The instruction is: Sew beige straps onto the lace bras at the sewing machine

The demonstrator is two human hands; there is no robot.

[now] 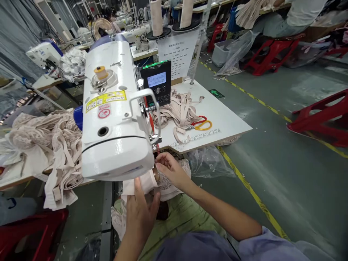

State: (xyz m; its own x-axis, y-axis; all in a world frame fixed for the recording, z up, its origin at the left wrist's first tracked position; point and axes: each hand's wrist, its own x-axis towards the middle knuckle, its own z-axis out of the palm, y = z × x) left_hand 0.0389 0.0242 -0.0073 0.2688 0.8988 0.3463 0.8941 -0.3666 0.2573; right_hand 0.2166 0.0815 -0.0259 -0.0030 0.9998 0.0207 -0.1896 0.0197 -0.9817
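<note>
A white sewing machine (pixel 116 108) fills the middle of the view, and its head hides most of the needle area. Below it a beige lace garment piece (pixel 165 183) lies over the machine's lower arm and hangs down towards my lap. My left hand (pixel 141 208) grips the smooth beige part of it, index finger along the top and thumb to the right. Just right of the machine head, my right hand (pixel 172 172) is close to the needle area. Its thumb and fingertips are pinched together; what they hold is too small to make out.
Beige straps (pixel 179 108) and scissors (pixel 202 124) with red and yellow handles lie on the white table (pixel 225 119). A control panel (pixel 157 81) stands behind the machine. Beige lace pieces (pixel 62 145) are heaped at left. Red stools (pixel 326 119) stand on the floor; a person sits at the upper right.
</note>
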